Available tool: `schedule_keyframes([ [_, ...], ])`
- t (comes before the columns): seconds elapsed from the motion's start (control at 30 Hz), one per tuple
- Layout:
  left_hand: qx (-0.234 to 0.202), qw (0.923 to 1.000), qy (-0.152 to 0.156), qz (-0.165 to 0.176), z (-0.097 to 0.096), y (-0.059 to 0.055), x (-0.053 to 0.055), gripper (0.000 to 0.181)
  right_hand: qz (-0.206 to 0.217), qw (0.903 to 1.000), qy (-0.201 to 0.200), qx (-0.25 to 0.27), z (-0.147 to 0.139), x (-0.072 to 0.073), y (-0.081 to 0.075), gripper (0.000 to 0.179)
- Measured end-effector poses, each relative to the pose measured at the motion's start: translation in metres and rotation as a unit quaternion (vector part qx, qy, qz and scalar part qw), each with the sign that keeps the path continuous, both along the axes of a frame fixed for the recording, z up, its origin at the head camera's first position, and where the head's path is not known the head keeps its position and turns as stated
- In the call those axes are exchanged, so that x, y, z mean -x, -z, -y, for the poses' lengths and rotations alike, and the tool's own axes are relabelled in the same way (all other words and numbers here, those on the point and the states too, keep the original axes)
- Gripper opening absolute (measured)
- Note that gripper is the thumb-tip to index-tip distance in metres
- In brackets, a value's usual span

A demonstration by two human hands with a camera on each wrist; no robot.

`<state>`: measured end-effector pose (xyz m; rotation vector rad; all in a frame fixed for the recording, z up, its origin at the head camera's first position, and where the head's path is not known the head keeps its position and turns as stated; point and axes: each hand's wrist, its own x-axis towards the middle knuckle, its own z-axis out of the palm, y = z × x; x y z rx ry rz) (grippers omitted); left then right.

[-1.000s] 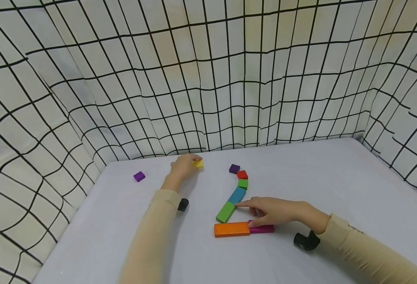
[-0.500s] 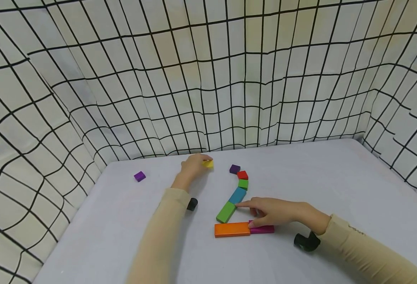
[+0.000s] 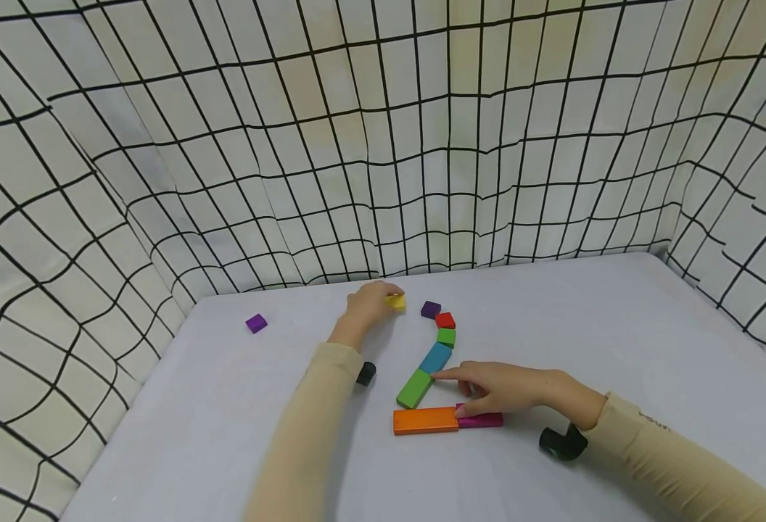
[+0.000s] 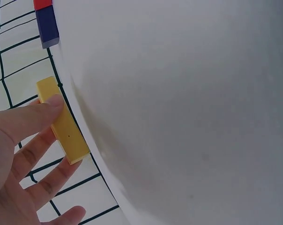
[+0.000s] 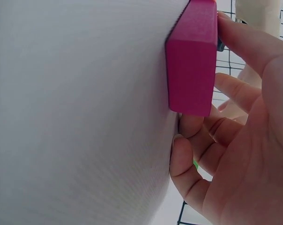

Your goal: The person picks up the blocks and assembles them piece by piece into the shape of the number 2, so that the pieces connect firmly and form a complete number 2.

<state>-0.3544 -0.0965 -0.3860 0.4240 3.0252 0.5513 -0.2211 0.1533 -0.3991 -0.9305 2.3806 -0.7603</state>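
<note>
At the far side of the table, my left hand pinches a yellow block between thumb and fingers; the left wrist view shows the yellow block long and thin. My right hand has its index finger stretched to where a green block meets a blue block. Its thumb rests where an orange block joins a magenta block. Beyond the blue block, a small green block, a red block and a dark purple block continue a curved row.
A lone purple block lies at the far left of the white table. Black netting over a pale backing rises behind the table and along both sides. Each wrist carries a black camera.
My left hand has carried the yellow block rightward along the far side, closer to the dark purple block. The right hand and the row of blocks have stayed in place.
</note>
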Motion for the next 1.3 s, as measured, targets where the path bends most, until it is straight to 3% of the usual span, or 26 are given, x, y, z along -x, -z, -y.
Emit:
schedule_keyframes([
  [0.73,0.023,0.9997,0.012,0.002,-0.02,0.002,-0.001,0.038,-0.003,1.0,0.005,-0.008,-0.001,0.002,0.004,0.063],
  [1.3,0.034,0.999,0.015,0.026,-0.028,0.001,-0.002,0.039,-0.001,1.0,-0.005,0.001,-0.001,0.001,0.0,0.063],
])
